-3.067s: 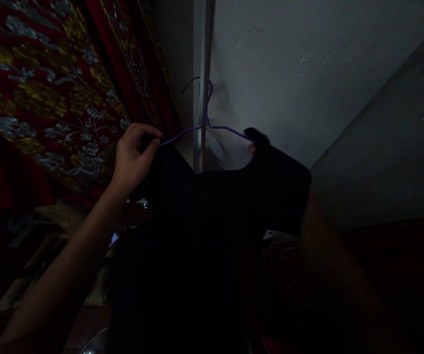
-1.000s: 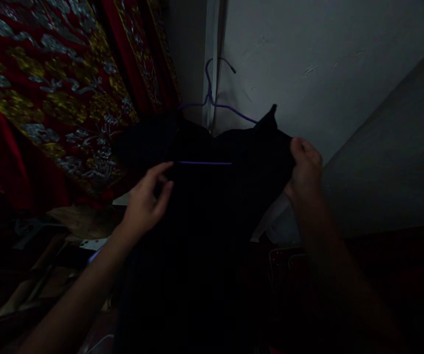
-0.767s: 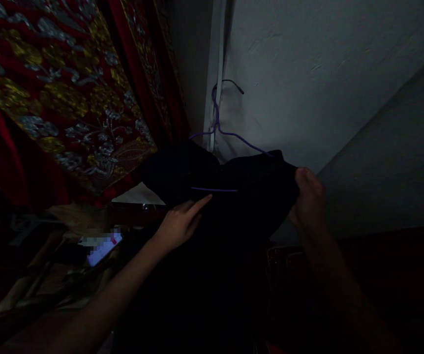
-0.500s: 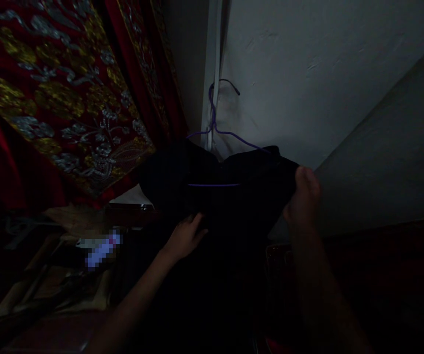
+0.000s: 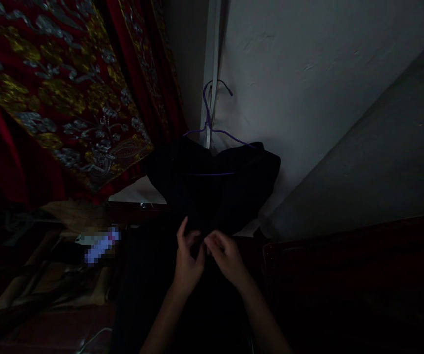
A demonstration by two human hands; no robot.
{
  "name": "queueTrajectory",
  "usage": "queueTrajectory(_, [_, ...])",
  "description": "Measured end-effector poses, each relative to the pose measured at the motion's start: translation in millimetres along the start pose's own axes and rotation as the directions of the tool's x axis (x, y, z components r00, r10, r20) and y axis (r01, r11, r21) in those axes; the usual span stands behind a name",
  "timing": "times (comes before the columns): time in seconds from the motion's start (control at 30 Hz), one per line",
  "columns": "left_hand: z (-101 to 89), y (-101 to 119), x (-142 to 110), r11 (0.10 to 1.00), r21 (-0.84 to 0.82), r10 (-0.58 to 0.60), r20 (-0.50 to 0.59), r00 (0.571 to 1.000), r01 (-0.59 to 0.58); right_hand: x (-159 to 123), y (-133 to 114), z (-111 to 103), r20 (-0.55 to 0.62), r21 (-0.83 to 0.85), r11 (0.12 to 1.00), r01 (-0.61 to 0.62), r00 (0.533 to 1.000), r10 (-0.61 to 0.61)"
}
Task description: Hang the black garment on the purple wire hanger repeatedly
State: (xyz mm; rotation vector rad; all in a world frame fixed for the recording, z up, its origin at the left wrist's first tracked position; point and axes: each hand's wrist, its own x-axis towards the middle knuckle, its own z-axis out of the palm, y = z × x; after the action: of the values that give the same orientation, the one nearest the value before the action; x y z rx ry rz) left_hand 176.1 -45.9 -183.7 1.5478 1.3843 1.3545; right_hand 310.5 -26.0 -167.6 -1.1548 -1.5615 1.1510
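A black collared garment point(image 5: 247, 189) hangs on a purple wire hanger point(image 5: 230, 135), whose bottom bar shows across the open neck. Both my hands are at the garment's front, just below the neck opening. My left hand point(image 5: 189, 260) pinches the cloth with thumb and curled fingers while one finger sticks up. Close beside it, my right hand point(image 5: 228, 255) has its fingertips pressed together on the front edge. The dark cloth hides any small fastening between the fingertips.
A red cloth with gold and silver embroidery point(image 5: 64, 93) hangs at the left. Behind the hanger runs a pale vertical strip point(image 5: 214, 54) by a grey wall point(image 5: 308, 64). A wooden-framed chair or stool point(image 5: 53, 285) stands lower left, with a blurred bluish item point(image 5: 101, 247) there.
My right hand has let go of the garment's right shoulder and come down to the front middle. My left hand has moved slightly right and curled its fingers. The hanger shifted a little left.
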Motion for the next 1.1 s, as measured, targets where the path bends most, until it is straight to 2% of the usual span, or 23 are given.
queueTrajectory(0.13, [-5.1, 0, 0, 0.999, 0.044, -0.003, 0.036, 0.999, 0.002, 9, 0, 1, -0.079, -0.114, 0.99, -0.083, 0.994, 0.075])
queueTrajectory(0.23, [-4.5, -3, -2, 0.998, 0.057, 0.009, -0.035, 0.999, -0.007, 7, 6, 2, -0.125, -0.096, 0.991, -0.088, 0.989, 0.076])
queueTrajectory(0.33, [1.9, -8, -4, 0.999, -0.01, 0.031, -0.112, 0.993, -0.032, 6, 9, -1, -0.129, -0.089, 0.99, -0.112, 0.987, 0.1])
queueTrajectory(0.5, [11.2, -12, -6, 0.994, -0.102, 0.009, -0.153, 0.988, -0.025, 13, 6, -12, -0.077, -0.067, 0.976, -0.209, 0.976, 0.204])
queueTrajectory(0.6, [12.8, -14, -7, 0.99, -0.138, -0.01, -0.168, 0.986, -0.014, 15, 5, -12, -0.055, -0.014, 0.973, -0.229, 0.972, 0.228])
queueTrajectory(0.77, [15.9, -18, -10, 0.979, -0.198, -0.075, -0.144, 0.987, 0.046, 12, 0, -2, -0.086, 0.132, 0.976, -0.174, 0.979, 0.186])
queueTrajectory(0.87, [18.8, -19, -11, 0.977, -0.207, -0.07, -0.129, 0.989, 0.042, 11, -3, 1, -0.064, 0.229, 0.954, -0.192, 0.975, 0.211])
queueTrajectory(1.1, [24.8, -17, -10, 0.972, -0.235, -0.063, -0.15, 0.987, 0.026, 11, -3, 5, -0.076, 0.525, 0.802, -0.285, 0.923, 0.377])
